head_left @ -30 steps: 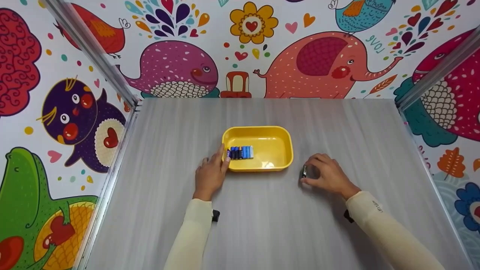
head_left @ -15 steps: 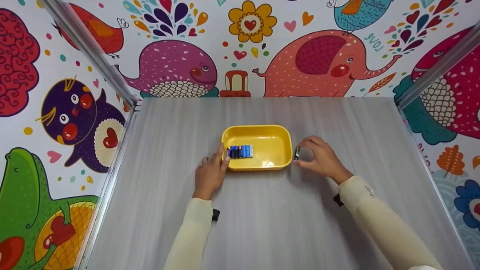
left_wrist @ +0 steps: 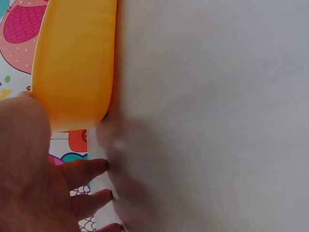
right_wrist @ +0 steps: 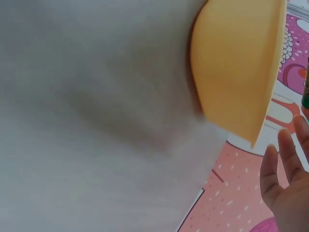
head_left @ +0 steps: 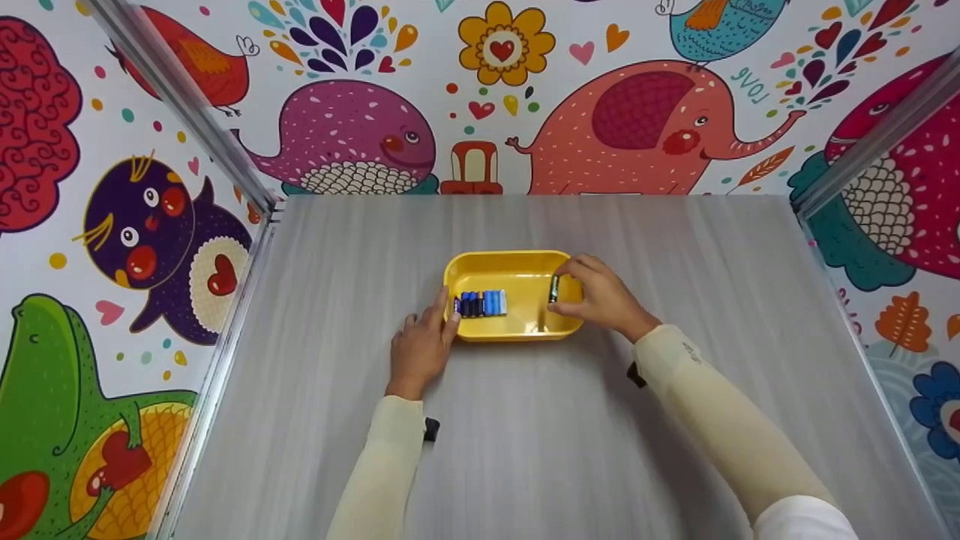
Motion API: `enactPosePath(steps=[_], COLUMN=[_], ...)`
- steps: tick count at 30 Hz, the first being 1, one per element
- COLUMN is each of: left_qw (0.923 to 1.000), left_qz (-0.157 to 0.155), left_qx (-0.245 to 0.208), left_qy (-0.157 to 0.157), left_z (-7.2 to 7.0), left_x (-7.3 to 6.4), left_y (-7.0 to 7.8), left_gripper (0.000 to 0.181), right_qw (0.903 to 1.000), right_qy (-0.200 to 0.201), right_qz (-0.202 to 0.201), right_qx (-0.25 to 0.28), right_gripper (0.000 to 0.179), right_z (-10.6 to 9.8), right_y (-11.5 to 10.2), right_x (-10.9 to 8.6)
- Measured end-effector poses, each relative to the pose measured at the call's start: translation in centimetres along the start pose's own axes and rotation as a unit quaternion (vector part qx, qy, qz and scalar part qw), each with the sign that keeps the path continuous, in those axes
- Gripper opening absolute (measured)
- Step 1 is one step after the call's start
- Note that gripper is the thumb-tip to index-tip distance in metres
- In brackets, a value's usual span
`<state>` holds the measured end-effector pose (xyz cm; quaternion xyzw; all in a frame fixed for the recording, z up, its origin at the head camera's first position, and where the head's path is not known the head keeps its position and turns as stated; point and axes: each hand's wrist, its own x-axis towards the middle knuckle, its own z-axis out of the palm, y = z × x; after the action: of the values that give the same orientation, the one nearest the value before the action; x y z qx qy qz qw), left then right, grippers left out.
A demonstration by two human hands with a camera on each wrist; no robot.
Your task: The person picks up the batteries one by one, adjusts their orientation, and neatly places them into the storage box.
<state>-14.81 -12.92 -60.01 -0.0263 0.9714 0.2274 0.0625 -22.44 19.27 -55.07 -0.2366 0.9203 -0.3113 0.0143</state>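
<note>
In the head view, a yellow plastic tray (head_left: 517,335) stands on the table. Against its left end lies a row of several blue and dark batteries (head_left: 480,304), side by side. My left hand (head_left: 420,349) holds the tray's left end, thumb over the rim; the left wrist view shows other fingers (left_wrist: 91,203) reaching down to the table. Above the tray's right part, my right hand (head_left: 604,296) pinches a dark green battery (head_left: 554,289) by its ends between thumb and fingers. Only part of that battery shows at the edge of the right wrist view, its other fingers spread.
The grey wood-grain table (head_left: 525,450) extends around the tray. A wall (head_left: 480,75) printed with cartoon animals rises behind it. Metal frame posts (head_left: 217,142) stand at the back corners. The black wrist straps (head_left: 430,430) sit on both forearms.
My right hand has lifted the dark green battery off the table and carried it left, over the tray's right rim. My left hand and the batteries in the tray have stayed put.
</note>
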Motion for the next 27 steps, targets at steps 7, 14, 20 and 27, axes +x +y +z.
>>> enactPosePath(steps=[7,14,20,27], left_qw=[1.0,0.9999,0.9999,0.9998], left_qz=[-0.002,-0.003,-0.002,-0.005], left_qx=[-0.004,-0.01,-0.011,-0.017], left_qy=[-0.001,0.003,0.006,0.006], left_z=[0.1,-0.1,-0.2,-0.1], left_x=[0.1,0.0,0.0,-0.1], left_y=[0.1,0.1,0.2,0.2], left_gripper=[0.062,0.061,0.061,0.062], right_qw=[0.9966,0.9931,0.9931,0.9921], right_qy=[-0.062,-0.082,-0.074,-0.079], right_qz=[0.053,0.081,0.079,0.092], right_qx=[-0.005,0.021,0.046,0.031], right_gripper=[0.053,0.052,0.05,0.053], right_z=[1.5,3.0,4.4,5.7], right_y=[-1.2,-1.8,-1.7,-1.4], right_x=[2.3,3.9,4.6,4.8])
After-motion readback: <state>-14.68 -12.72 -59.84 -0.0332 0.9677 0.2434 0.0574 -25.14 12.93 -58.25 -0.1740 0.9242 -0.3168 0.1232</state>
